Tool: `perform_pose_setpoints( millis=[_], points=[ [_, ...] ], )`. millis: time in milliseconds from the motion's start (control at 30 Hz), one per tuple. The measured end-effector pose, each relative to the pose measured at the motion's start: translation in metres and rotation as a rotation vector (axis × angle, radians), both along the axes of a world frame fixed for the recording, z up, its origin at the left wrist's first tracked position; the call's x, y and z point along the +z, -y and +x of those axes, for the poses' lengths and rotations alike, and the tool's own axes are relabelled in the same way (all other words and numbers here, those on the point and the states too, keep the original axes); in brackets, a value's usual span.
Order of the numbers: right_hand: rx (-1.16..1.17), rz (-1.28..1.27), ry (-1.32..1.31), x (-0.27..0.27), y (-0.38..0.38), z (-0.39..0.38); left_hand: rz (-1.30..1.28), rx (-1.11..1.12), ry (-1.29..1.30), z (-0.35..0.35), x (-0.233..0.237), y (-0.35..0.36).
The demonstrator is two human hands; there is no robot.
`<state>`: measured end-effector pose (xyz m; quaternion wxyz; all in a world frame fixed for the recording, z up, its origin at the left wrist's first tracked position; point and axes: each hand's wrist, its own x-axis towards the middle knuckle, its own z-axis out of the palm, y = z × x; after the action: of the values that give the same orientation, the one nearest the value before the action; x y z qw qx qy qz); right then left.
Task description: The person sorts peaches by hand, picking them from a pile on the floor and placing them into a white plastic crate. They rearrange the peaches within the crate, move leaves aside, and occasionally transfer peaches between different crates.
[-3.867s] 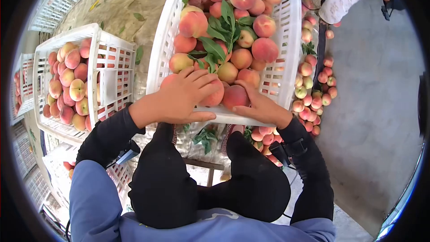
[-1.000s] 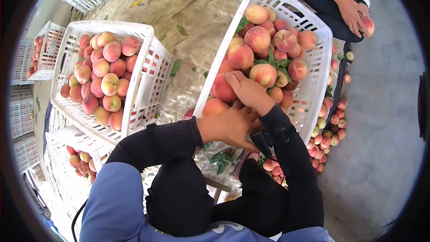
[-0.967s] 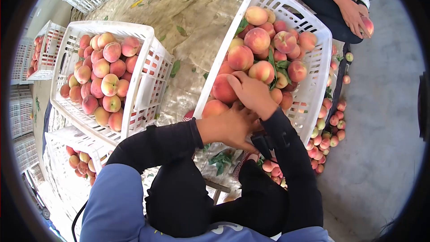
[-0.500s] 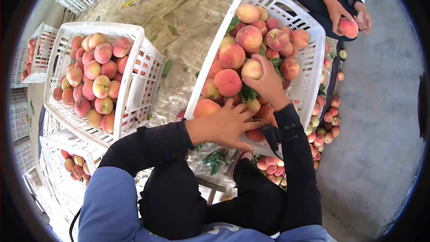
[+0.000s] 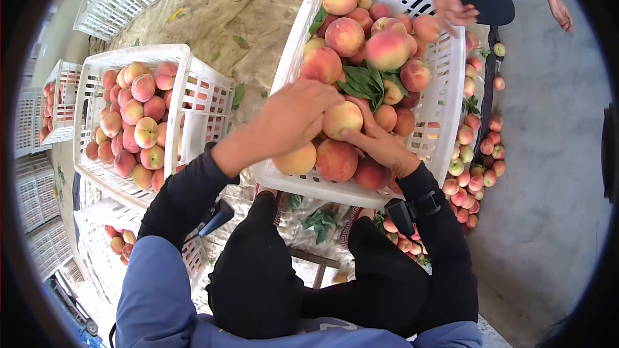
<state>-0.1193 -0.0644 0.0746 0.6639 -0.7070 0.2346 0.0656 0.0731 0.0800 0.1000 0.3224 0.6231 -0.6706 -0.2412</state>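
Note:
In front of me a white plastic crate (image 5: 293, 183) is heaped with peaches. My right hand (image 5: 380, 148) is closed around a pale yellow-pink peach (image 5: 342, 120) above the pile, near the crate's close side. Beside it, my left hand (image 5: 293, 119) reaches in from the left with fingers curled down among the fruit; what they grip is hidden. Green leaves (image 5: 361, 85) lie just beyond my right hand's fingers. Below my hands rest a large red peach (image 5: 336, 160) and a yellow-orange peach (image 5: 296, 158).
A second crate of peaches (image 5: 90, 51) stands left, with more crates behind it. A co-worker's open hand (image 5: 451, 3) hangs over the far right rim near a slightly blurred peach (image 5: 389, 49). Loose peaches (image 5: 467, 190) line the floor at right.
My right hand has drawn the pale peach toward me and left. My left hand has moved up and its spread fingers have curled. The co-worker's hand has let go of a peach over the crate.

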Motion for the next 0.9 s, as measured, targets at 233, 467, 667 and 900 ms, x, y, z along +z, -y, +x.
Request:
perform_pose_setpoints(
  millis=[233, 467, 667, 900],
  points=[
    [-0.277, 0.112, -0.189, 0.024, -0.006, 0.008, 0.057, -0.006, 0.625, -0.002, -0.016, 0.014],
    [-0.263, -0.070, 0.004, -0.022, -0.010, 0.005, 0.094, 0.031, 0.668, -0.008, -0.005, 0.006],
    [-0.216, -0.155, 0.093, -0.028, -0.015, 0.008, 0.057, 0.050, 0.682, -0.006, -0.008, 0.002],
    [-0.222, -0.265, 0.074, -0.013, -0.018, 0.009, -0.007, 0.100, 0.399, -0.028, 0.004, 0.002]
  ],
)
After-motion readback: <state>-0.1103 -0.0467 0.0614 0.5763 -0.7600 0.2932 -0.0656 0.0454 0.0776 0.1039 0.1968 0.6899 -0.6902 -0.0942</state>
